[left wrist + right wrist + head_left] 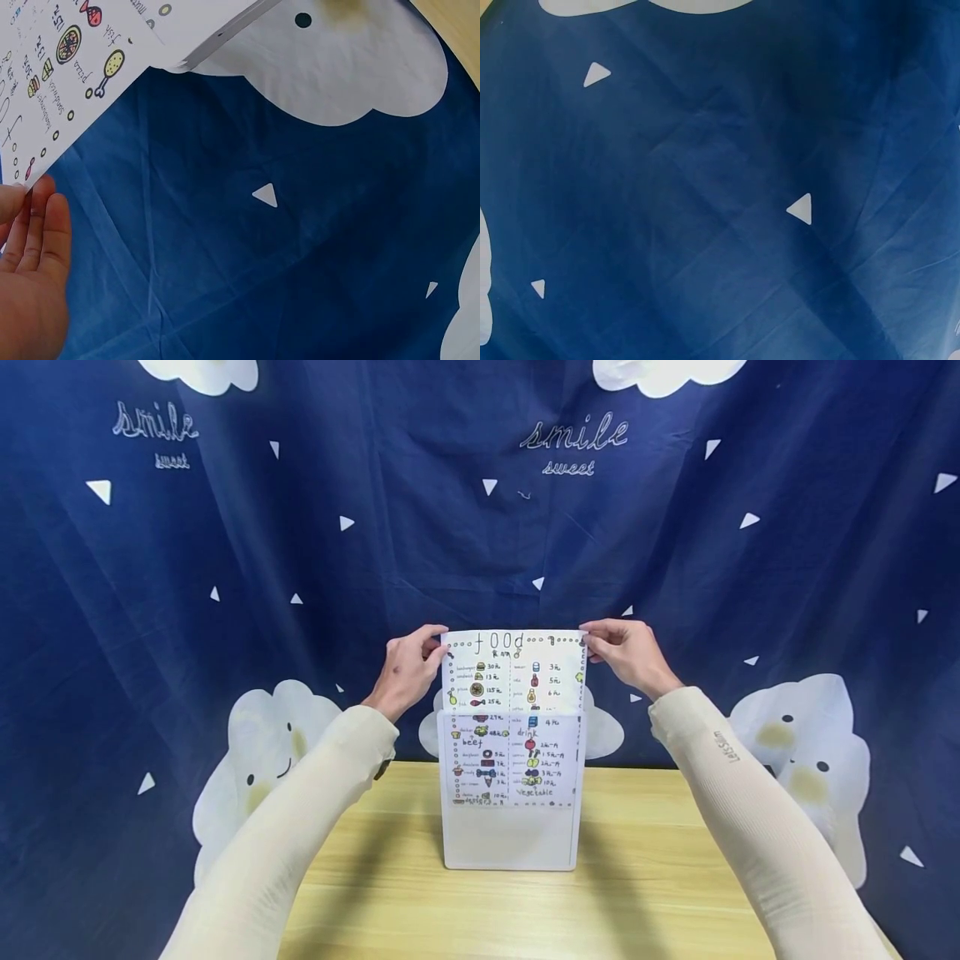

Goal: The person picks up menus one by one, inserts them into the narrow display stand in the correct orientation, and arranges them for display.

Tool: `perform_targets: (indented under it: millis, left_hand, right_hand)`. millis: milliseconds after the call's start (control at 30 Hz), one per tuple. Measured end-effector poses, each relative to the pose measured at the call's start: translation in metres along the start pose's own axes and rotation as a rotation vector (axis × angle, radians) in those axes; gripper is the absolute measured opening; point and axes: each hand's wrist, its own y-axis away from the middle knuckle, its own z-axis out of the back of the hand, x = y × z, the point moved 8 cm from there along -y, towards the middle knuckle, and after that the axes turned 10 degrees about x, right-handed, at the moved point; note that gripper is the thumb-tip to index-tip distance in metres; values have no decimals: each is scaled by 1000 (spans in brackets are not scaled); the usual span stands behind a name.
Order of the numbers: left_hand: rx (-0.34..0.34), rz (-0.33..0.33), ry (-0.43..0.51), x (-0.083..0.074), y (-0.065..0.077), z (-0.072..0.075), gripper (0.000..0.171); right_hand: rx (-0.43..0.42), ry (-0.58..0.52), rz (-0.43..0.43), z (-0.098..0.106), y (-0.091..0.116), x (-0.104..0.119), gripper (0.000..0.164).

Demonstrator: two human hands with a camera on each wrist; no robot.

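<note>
A paper food menu, hand-drawn with small coloured pictures and prices, stands upright with its lower part inside a white display stand. Its lower half shows through the stand's clear front, while the upper part rises above the rim. My left hand pinches the menu's top left corner between thumb and fingers, seen also in the left wrist view, where the hand grips the sheet's corner. At the top right corner, my right hand pinches the paper. The right wrist view has only curtain in it.
The stand rests on a light wooden table. Behind it hangs a dark blue curtain with white clouds, triangles and lettering, close to the table's back edge. Both sleeved forearms reach in from the front, on either side of the stand.
</note>
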Motion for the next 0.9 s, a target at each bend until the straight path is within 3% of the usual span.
perform_targets:
  millis: [900]
  left_hand:
    - [32, 31, 30, 7, 6, -7, 29]
  right_hand:
    - [8, 1, -9, -6, 4, -8, 28]
